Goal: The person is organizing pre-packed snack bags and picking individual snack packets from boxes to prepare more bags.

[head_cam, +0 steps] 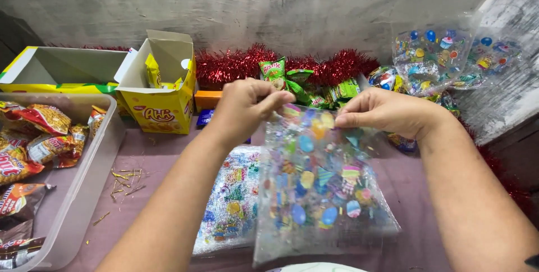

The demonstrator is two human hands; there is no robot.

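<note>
Clearly, a printed clear bag is held up by its top edge, hanging below the fingers over a stack of bags. Left hand and right hand are each pinched shut on that edge; the two layers are best rubbed apart gently, without tearing.
</note>
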